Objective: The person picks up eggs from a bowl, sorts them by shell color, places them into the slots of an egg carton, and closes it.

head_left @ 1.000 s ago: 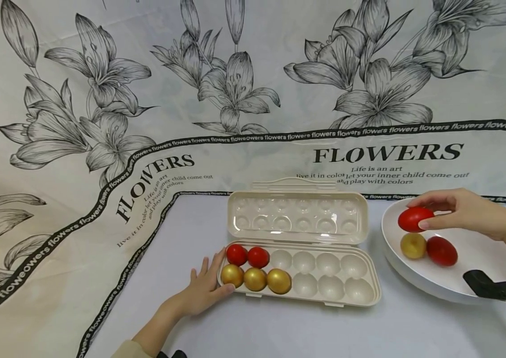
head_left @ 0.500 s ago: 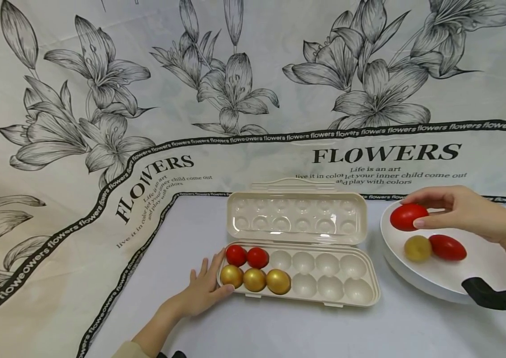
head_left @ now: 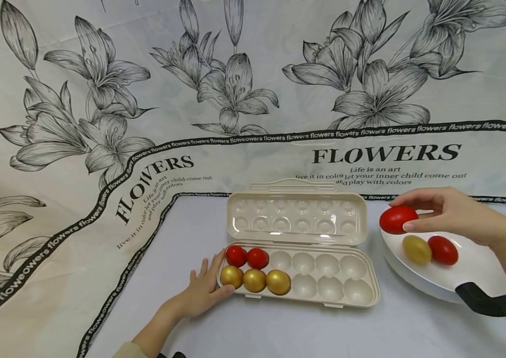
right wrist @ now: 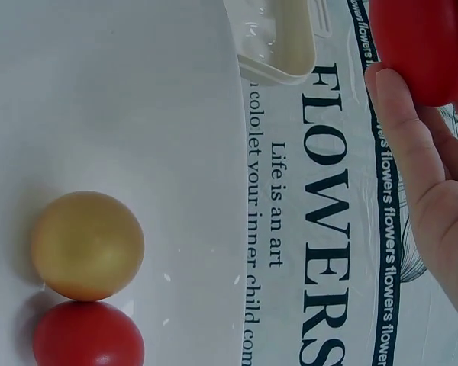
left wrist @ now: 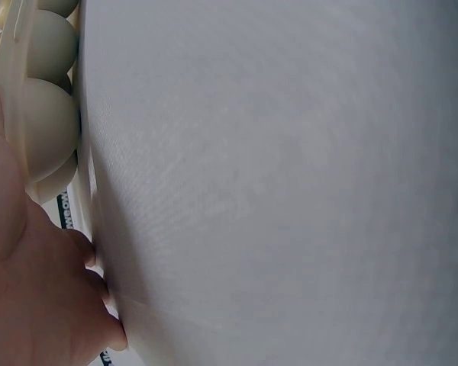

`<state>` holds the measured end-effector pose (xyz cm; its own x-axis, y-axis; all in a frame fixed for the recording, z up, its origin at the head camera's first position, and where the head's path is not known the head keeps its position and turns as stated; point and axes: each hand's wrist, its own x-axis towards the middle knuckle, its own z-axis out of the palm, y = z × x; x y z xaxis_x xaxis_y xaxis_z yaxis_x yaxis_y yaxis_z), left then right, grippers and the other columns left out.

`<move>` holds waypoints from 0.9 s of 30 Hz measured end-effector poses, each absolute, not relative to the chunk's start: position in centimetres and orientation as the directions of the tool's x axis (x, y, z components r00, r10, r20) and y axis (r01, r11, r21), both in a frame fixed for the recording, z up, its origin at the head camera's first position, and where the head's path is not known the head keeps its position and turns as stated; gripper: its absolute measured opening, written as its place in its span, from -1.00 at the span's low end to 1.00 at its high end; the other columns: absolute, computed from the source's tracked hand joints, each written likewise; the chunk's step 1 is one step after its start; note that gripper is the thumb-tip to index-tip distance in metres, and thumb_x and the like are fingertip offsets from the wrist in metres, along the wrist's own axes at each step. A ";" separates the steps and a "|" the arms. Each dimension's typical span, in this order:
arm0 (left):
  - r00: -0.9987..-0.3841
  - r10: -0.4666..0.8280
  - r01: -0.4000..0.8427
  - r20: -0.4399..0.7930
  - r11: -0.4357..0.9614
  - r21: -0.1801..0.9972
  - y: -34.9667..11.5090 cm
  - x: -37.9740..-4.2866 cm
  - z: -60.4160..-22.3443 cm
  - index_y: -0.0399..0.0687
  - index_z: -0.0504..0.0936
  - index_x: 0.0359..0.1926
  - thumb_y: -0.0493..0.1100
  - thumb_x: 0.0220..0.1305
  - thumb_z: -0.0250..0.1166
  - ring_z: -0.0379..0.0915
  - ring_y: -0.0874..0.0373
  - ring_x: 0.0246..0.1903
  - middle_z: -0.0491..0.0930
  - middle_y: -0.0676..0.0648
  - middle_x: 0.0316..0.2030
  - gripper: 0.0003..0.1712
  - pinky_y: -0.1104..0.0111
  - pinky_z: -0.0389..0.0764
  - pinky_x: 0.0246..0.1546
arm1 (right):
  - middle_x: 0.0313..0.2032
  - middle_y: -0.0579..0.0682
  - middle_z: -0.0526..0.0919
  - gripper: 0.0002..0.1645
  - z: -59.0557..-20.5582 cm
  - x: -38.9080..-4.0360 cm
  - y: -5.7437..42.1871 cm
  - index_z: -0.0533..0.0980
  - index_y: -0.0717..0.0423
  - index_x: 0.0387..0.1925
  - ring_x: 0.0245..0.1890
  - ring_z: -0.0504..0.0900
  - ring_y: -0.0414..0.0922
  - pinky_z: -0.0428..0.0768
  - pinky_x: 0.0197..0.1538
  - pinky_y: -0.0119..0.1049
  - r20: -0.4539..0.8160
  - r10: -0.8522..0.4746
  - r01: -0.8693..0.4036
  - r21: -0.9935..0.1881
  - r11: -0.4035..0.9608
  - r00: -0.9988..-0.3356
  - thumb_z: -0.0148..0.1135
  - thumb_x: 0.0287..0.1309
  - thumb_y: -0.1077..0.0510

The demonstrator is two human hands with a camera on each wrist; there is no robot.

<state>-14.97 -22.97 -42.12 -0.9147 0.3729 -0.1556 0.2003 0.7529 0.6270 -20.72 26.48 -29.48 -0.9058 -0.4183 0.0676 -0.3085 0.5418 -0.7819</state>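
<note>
My right hand [head_left: 454,214] pinches a red egg [head_left: 398,220] between thumb and fingers, over the left rim of the white bowl [head_left: 418,281]. In the right wrist view the same red egg [right wrist: 424,46] is at the top right. Inside the bowl a gold egg [right wrist: 88,245] touches another red egg [right wrist: 89,335]. My left hand [head_left: 201,291] rests with spread fingers at the left end of the cream egg box [head_left: 311,301]. The box holds two red eggs [head_left: 258,258] in the back row and three gold eggs [head_left: 254,280] in the front row, all at the left.
The egg box's lid [head_left: 297,219] stands raised behind it, near the cloth with printed flowers [head_left: 235,99]. Several hollows at the right of the box [head_left: 331,287] hold no egg. White table surface [head_left: 280,333] lies in front of the box.
My right hand has moved left with the red egg, from over the bowl to its left rim. The two eggs in the bowl have rolled a little. My left hand has stayed still.
</note>
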 end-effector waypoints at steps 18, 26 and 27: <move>-0.917 0.367 0.194 -0.156 0.752 0.630 -23.0 -14.9 -42.1 0.10 -0.29 0.47 0.27 0.26 0.06 -0.53 -0.34 0.35 -0.17 -0.27 0.42 -0.02 -0.34 -0.47 0.12 | -0.16 -0.13 0.64 -0.55 -29.2 -20.1 22.9 0.50 0.14 0.02 -0.24 0.62 -0.17 0.55 -0.24 -0.34 0.077 -0.453 -0.339 -0.776 0.532 -0.888 0.34 0.04 0.22; -0.919 0.364 0.196 -0.155 0.760 0.619 -23.0 -15.0 -42.3 0.12 -0.28 0.47 0.29 0.26 0.05 -0.52 -0.34 0.35 -0.16 -0.26 0.42 -0.02 -0.34 -0.46 0.12 | -0.13 -0.08 0.62 -0.52 -29.0 -19.9 21.0 0.50 0.19 0.02 -0.21 0.61 -0.14 0.59 -0.21 -0.32 0.070 -0.463 -0.321 -0.810 0.490 -0.883 0.37 0.01 0.21; -0.919 0.362 0.195 -0.156 0.761 0.618 -23.0 -15.0 -42.3 0.12 -0.28 0.47 0.29 0.26 0.05 -0.52 -0.34 0.35 -0.16 -0.26 0.42 -0.02 -0.34 -0.45 0.12 | -0.12 -0.08 0.62 -0.52 -28.9 -19.9 20.8 0.51 0.18 0.02 -0.20 0.60 -0.13 0.58 -0.20 -0.33 0.070 -0.462 -0.321 -0.810 0.491 -0.884 0.38 0.01 0.20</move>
